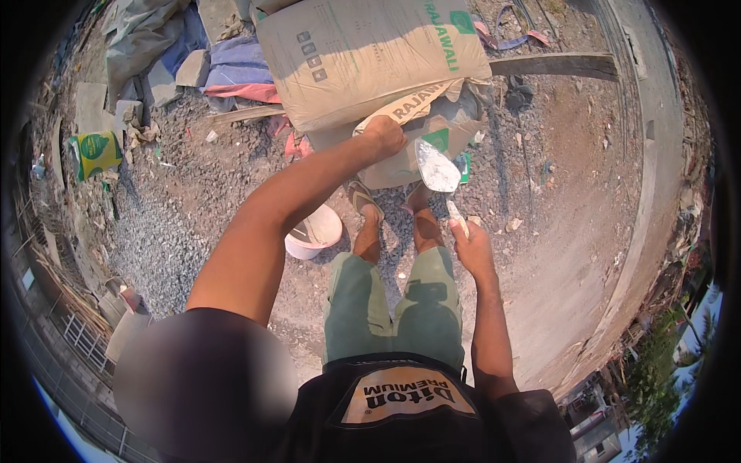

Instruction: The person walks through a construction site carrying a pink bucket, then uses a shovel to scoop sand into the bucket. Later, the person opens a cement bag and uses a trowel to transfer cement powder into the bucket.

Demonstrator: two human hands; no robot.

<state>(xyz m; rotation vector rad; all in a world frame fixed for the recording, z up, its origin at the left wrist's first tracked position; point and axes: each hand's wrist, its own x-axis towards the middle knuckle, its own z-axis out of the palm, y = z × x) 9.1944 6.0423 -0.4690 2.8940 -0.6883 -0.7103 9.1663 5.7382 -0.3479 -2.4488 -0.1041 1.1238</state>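
Observation:
My left hand [384, 136] is closed on the torn paper flap [414, 108] of a brown paper sack [386, 168] by my feet. A full brown sack [363, 58] with green print lies above it, on the far side. In my right hand [472, 248] is the handle of a trowel [438, 168]. Pale grey-white powder covers its blade, which points away from me beside the torn sack. The sack's opening is mostly hidden under the flap and the upper sack.
A pale pink bucket [323, 234] stands left of my feet, with something grey inside. Grey gravel [158, 243] is heaped at the left. A green and yellow bag [96, 154] lies farther left. A wooden plank [556, 65] juts out right of the sacks. Stone blocks [193, 68] lie far left.

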